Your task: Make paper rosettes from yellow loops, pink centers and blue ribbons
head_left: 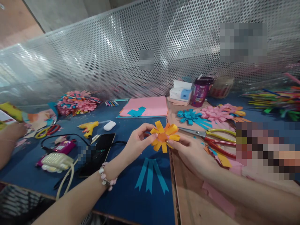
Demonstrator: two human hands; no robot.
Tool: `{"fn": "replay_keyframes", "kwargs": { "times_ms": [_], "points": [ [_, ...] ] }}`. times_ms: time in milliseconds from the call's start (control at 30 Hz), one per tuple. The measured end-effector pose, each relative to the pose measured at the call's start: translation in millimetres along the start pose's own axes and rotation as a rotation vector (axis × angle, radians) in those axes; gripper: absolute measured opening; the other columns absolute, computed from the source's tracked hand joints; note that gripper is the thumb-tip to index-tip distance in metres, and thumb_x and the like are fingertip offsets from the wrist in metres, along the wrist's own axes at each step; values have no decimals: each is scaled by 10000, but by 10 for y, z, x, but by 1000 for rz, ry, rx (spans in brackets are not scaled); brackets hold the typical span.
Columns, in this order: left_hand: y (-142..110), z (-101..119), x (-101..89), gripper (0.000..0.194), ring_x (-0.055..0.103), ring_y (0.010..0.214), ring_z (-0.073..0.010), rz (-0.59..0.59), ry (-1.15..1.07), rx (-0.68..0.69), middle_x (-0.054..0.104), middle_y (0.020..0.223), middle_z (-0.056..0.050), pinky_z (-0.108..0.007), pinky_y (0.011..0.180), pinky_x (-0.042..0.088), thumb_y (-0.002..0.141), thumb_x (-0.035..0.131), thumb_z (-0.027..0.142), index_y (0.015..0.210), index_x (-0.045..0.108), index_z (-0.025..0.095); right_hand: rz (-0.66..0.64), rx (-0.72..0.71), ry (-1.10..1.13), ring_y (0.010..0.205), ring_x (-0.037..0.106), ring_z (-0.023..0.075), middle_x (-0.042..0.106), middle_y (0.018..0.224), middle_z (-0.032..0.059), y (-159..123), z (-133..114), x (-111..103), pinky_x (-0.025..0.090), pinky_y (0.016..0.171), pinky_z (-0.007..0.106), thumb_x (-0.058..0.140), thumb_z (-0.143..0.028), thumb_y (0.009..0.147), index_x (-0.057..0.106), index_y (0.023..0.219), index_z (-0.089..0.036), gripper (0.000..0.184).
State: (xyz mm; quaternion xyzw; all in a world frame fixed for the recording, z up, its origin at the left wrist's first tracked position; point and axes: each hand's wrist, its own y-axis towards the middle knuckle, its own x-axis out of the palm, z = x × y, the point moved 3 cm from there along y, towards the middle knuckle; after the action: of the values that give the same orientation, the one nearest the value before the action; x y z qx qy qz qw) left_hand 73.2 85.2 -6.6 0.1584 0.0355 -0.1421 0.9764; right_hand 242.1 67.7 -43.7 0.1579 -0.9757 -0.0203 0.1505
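Between my two hands is a yellow paper flower (162, 137) with an orange middle and strip petals. My left hand (142, 139), with a beaded bracelet at the wrist, pinches its left side between thumb and fingers. On the right side, my right hand (187, 150) grips the petals, thumb near the orange middle; its fingertips are partly hidden behind the flower. Just below on the blue tabletop lie blue paper ribbon strips (150, 176) with notched ends, fanned out. Scissors (211, 137) with yellow and red handles rest beyond my right hand.
A yellow glue gun (88, 127), white earbud case (109, 125), phone (99, 156) and cables lie left. Behind stand stacked pink paper (147, 106), a purple cup (201, 90) and a tissue pack (180, 92). Paper flowers (215, 114) lie right. Another person's hand (11, 134) is far left.
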Motion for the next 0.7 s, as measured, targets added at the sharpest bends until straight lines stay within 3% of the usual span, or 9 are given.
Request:
{"fn": "replay_keyframes", "kwargs": {
  "times_ms": [267, 700],
  "points": [
    [3, 14, 14, 98, 527, 812, -131, 24, -29, 11, 574, 919, -41, -226, 718, 426, 791, 626, 243, 753, 615, 153, -5, -8, -45, 1062, 561, 221, 664, 1070, 23, -1, -8, -1, 382, 1000, 405, 694, -386, 773, 693, 947, -273, 207],
    [-8, -7, 10, 69, 539, 862, -158, 89, 62, 71, 586, 930, -51, -250, 749, 435, 780, 634, 228, 758, 622, 163, 19, 2, -31, 1038, 573, 219, 673, 1035, 21, 9, -7, 11, 386, 987, 401, 714, -386, 751, 698, 901, -259, 197]
  ]
}}
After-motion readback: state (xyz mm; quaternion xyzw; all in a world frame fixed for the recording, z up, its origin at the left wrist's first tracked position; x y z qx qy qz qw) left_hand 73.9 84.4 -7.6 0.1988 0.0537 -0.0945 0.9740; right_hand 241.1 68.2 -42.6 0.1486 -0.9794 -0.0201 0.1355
